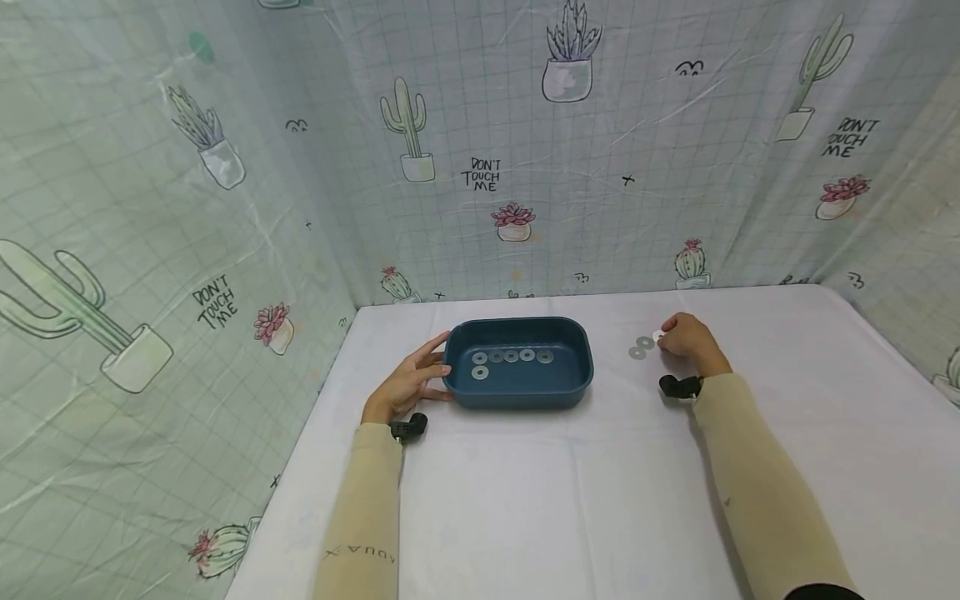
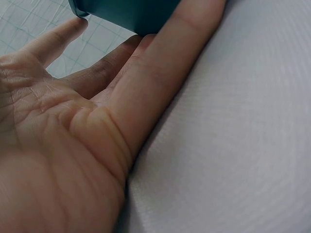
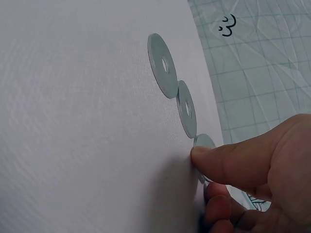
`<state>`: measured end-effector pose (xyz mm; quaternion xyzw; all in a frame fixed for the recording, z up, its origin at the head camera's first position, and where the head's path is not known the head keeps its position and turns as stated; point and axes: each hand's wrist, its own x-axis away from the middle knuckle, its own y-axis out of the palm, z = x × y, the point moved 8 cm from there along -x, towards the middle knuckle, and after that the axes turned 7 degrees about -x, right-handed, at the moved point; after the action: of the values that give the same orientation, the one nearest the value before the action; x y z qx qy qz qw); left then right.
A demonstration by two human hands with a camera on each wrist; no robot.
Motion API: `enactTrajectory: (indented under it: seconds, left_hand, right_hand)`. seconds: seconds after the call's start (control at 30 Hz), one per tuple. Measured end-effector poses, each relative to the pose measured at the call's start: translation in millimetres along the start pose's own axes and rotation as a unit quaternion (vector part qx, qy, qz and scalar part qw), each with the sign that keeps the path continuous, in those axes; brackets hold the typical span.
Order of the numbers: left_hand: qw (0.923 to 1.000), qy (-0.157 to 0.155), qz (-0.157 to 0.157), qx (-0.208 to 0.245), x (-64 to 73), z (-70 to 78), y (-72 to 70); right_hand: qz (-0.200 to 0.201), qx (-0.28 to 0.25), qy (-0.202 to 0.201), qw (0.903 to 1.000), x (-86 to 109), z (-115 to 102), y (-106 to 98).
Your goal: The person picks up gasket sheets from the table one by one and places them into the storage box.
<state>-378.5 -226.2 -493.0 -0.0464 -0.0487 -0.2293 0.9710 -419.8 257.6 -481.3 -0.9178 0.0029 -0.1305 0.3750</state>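
My left hand (image 1: 408,383) reaches to the left end of a dark blue rectangular bin (image 1: 517,401), its fingers stretched out against the wall. In the left wrist view, extended fingers (image 2: 150,73) meet the bin's side (image 2: 131,14). Inside the bin lie several flat metal washers (image 1: 480,372), most in a row along the far side. Right of the bin, my right hand (image 1: 686,337) pinches a washer (image 3: 205,141) between thumb and fingers at the tabletop. Two more washers, a nearer one (image 3: 163,65) and a middle one (image 3: 187,109), lie in line with it.
A white cloth covers the table (image 1: 487,500). Behind it and along the left hangs a curtain (image 1: 450,100) printed with cacti and lettering. Black wrist cameras sit on both wrists, over beige sleeves (image 1: 757,475).
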Motion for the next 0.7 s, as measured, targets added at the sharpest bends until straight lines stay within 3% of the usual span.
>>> enactTrajectory:
  seconds: [0.2, 0.33, 0.7]
  left_hand:
    - [1.0000, -0.001, 0.001, -0.001, -0.7, 0.0, -0.3]
    - [1.0000, -0.003, 0.003, 0.000, -1.5, -1.3, -0.8]
    - [1.0000, -0.002, -0.004, 0.001, 1.2, 2.0, 2.4]
  right_hand:
    - [0.044, -0.009, -0.021, 0.9988, 10.9, -4.5, -3.7]
    - [0.051, -0.013, -0.024, 0.9983, 14.1, -2.5, -2.2]
    - [0.088, -0.064, 0.013, 0.9939, 13.7, 9.9, -0.6]
